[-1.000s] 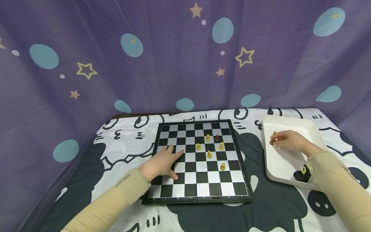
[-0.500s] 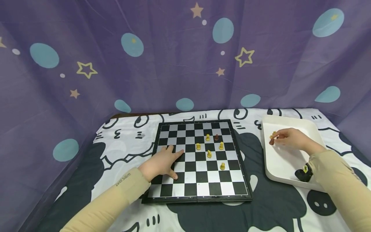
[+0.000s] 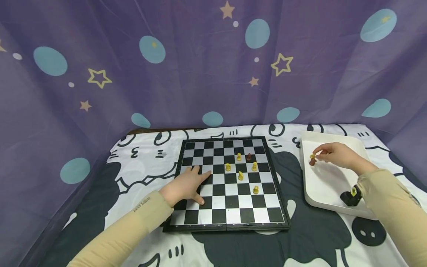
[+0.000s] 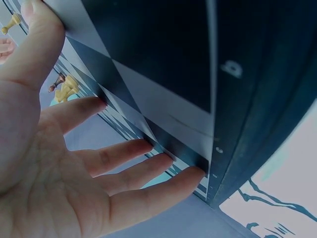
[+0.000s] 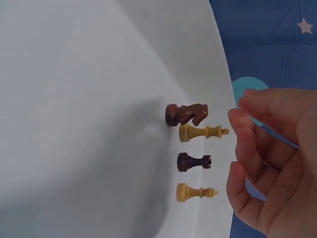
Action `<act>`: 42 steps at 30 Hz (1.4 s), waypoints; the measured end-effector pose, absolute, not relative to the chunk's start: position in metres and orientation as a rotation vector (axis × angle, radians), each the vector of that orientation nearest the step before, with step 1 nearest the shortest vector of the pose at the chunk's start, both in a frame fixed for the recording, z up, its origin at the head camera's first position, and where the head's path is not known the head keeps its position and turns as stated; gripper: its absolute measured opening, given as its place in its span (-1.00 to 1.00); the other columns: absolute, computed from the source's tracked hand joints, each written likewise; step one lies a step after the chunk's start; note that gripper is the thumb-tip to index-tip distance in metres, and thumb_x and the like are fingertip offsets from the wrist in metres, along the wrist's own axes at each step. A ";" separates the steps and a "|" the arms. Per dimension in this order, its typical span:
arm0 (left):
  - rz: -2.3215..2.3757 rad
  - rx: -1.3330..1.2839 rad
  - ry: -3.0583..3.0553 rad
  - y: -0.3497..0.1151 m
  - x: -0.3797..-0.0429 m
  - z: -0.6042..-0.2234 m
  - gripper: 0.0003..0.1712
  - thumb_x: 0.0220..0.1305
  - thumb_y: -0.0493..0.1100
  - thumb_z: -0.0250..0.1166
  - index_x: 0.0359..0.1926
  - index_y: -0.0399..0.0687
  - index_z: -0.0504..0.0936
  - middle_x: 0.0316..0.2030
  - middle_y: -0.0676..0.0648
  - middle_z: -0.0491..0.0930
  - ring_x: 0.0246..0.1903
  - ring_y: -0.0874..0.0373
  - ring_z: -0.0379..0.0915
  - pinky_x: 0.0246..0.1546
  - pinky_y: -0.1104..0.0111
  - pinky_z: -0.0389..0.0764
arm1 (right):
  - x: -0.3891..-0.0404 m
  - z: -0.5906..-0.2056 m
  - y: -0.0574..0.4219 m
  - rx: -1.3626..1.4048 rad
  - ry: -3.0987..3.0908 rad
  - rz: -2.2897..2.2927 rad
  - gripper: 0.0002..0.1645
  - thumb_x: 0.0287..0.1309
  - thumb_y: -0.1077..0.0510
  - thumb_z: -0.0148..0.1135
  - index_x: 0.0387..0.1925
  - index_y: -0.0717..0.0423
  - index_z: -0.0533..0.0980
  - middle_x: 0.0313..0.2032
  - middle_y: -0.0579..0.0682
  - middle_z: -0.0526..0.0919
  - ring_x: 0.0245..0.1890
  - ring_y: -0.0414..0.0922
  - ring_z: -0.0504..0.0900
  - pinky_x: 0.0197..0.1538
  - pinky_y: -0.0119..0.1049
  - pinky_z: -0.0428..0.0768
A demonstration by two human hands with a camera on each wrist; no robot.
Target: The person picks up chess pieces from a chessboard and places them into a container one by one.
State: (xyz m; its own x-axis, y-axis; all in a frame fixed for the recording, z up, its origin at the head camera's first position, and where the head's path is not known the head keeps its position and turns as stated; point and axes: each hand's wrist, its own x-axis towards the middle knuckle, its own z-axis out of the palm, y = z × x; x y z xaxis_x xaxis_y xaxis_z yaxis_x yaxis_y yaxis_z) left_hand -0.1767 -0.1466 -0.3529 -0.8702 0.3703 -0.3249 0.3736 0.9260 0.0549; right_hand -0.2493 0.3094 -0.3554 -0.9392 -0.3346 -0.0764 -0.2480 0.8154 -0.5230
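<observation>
My left hand [image 3: 186,186] lies with spread fingers on the left part of the chessboard [image 3: 219,202], its fingertips at the squares. In the right wrist view, my right hand [image 5: 277,168] has loosely bent fingers with nothing between them. Just off its fingertips, a reddish-brown knight [image 5: 185,114], a yellow king [image 5: 203,132], a dark brown rook [image 5: 193,162] and a yellow bishop [image 5: 195,192] stand in a row in the white tray [image 3: 328,193]. On the board stand several yellow chess pieces [image 3: 241,175] and one brown piece [image 3: 248,157].
The tray sits right of the board on a black-and-white cartoon cloth [image 3: 273,244]. A black strap with a yellow-green spot [image 3: 351,196] is at the right wrist. Behind everything hangs a purple curtain [image 3: 186,92] with stars and blue ovals.
My right hand has lifted a little and drawn back from the pieces at the tray's left side, where a yellow and a brown one show more. The left hand stays still.
</observation>
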 end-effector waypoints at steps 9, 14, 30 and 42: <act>-0.013 0.545 2.745 -0.146 -0.176 -0.351 0.14 -0.24 0.13 0.52 0.41 0.02 0.23 0.22 -0.37 0.27 0.16 -0.29 0.24 0.11 0.01 0.44 | -0.244 -0.344 0.299 -0.498 2.814 -0.853 -0.65 0.23 0.19 0.15 -0.03 0.35 0.54 -0.37 0.06 0.72 -0.35 -0.20 0.64 -0.30 -0.42 0.54; -0.022 0.542 2.746 -0.146 -0.176 -0.352 0.14 -0.23 0.13 0.52 0.41 0.02 0.22 0.22 -0.37 0.27 0.17 -0.29 0.24 0.11 0.01 0.44 | -0.240 -0.341 0.286 -0.552 2.804 -0.870 -0.66 0.25 0.18 0.15 -0.03 0.33 0.53 -0.45 0.03 0.72 -0.34 -0.14 0.65 -0.29 -0.40 0.51; -0.007 0.531 2.748 -0.145 -0.175 -0.351 0.13 -0.23 0.12 0.52 0.41 0.03 0.23 0.24 -0.38 0.25 0.19 -0.30 0.22 0.12 0.00 0.43 | -0.229 -0.335 0.244 -0.696 2.832 -0.841 -0.69 0.19 0.17 0.21 -0.07 0.25 0.59 -0.35 0.01 0.67 -0.41 -0.21 0.52 -0.37 -0.32 0.50; 0.002 0.534 2.744 -0.146 -0.176 -0.352 0.13 -0.22 0.12 0.52 0.41 0.03 0.23 0.24 -0.38 0.24 0.19 -0.30 0.22 0.11 0.00 0.44 | -0.214 -0.331 0.211 -0.829 2.719 -0.852 -0.70 0.19 0.21 0.21 -0.05 0.22 0.60 -0.24 0.03 0.71 -0.32 -0.21 0.60 -0.29 -0.29 0.55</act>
